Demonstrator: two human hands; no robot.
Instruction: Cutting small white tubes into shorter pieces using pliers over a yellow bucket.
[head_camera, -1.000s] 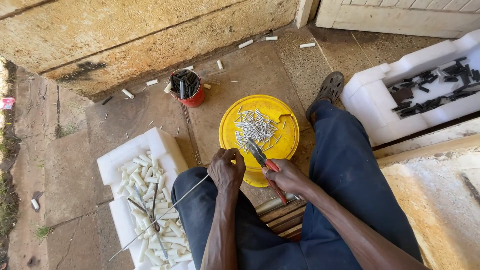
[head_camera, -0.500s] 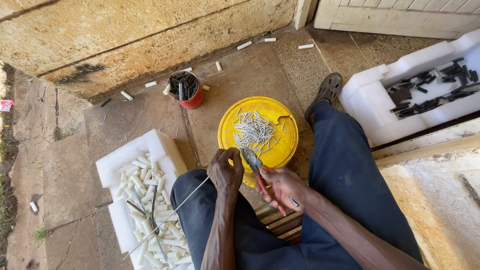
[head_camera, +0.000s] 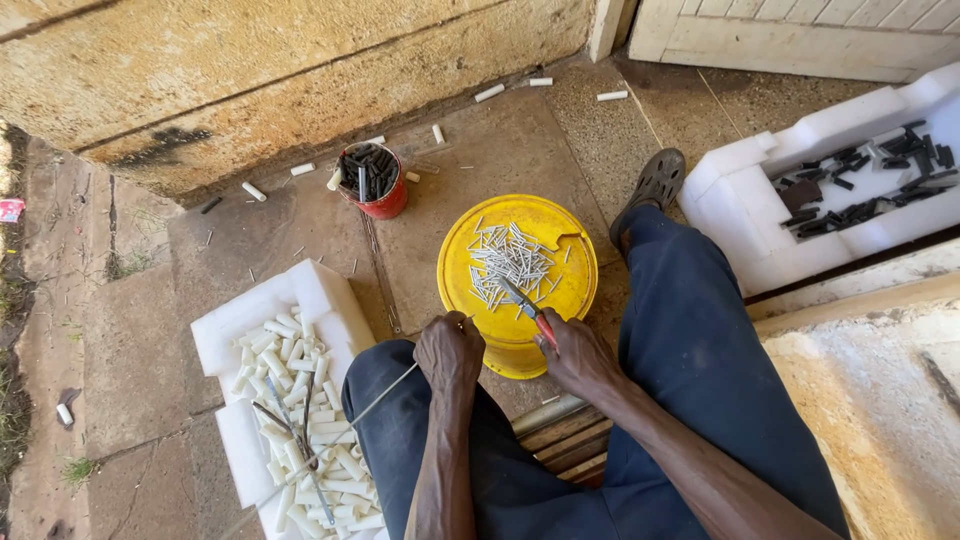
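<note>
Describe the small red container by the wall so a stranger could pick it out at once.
Start at the long rough concrete wall across the top, then drop to the paved floor at its foot. There, up and left of the round yellow plastic bucket lid, stands the small red cylindrical can. It alone is red and packed with dark upright tube pieces, unlike the white foam trays.
</note>
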